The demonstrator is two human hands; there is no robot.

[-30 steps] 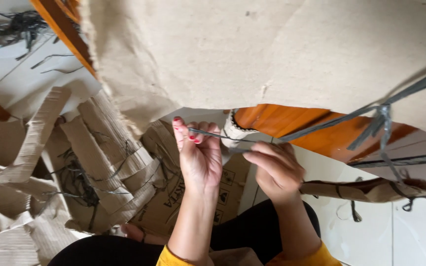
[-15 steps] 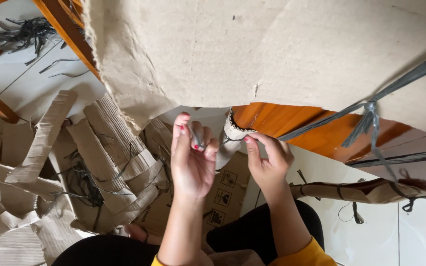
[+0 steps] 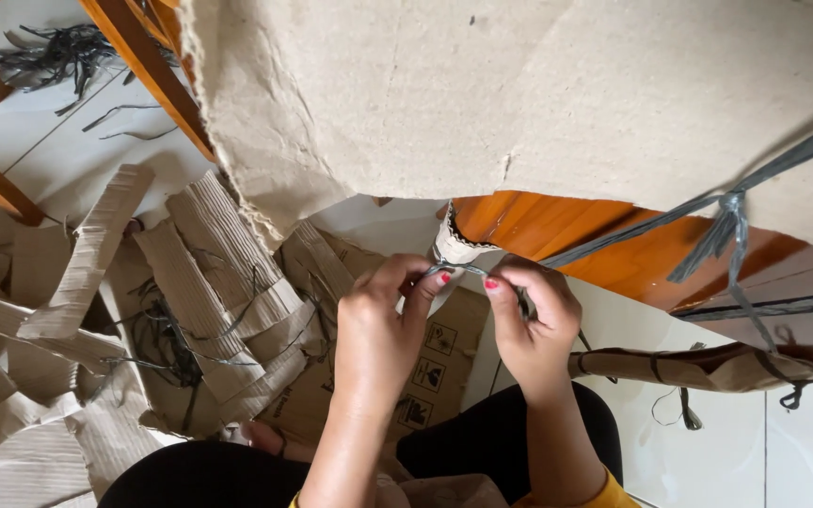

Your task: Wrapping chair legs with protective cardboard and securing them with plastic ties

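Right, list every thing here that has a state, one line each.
left hand: pinching the grey strap.
right hand: pinching the same strap.
grey strap: held between both hands, at the cardboard roll.
cardboard roll: upright, open-ended.
big cardboard sheet: torn-edged, tied with a knotted strap.
cardboard strips: piled loose on the floor.

A pale tiled floor (image 3: 49, 141) carries everything. Torn corrugated cardboard strips (image 3: 190, 292) lie heaped at nine o'clock, a tangle of grey strapping (image 3: 49, 56) at eleven o'clock, and a flattened cardboard box (image 3: 425, 362) near six.
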